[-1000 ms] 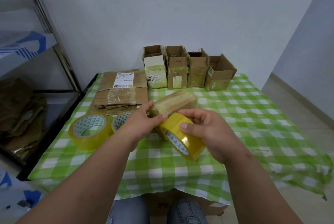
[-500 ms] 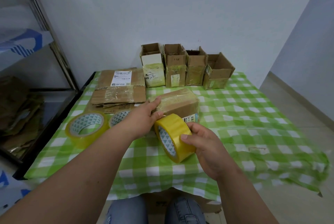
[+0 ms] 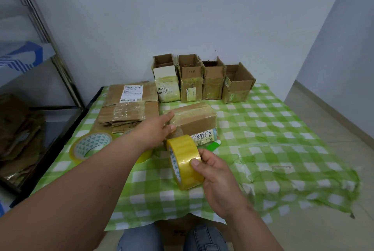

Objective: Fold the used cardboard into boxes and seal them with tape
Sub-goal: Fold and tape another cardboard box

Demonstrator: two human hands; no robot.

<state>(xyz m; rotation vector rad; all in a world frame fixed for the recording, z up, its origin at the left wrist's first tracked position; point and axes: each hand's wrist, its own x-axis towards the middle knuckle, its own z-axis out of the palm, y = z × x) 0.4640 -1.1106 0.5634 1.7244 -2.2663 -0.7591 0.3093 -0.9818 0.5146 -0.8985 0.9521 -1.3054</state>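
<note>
On table (image 3: 283, 129), left hand (image 3: 155, 131) presses box (image 3: 194, 121); right hand (image 3: 214, 171) grips tape roll (image 3: 185, 161).

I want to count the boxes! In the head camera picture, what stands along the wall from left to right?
White-fronted open cardboard box → tall brown box marked 11 → plain brown open box → wide open box with flaps out.

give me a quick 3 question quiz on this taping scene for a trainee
1. True or false: the right hand holds the yellow tape roll.
2. How many open-topped boxes stand by the wall? A) two B) four C) six
3. What does the left hand rest on?

Key: 1 true. 2 B. 3 the taped cardboard box lying on the checked tablecloth.
</note>
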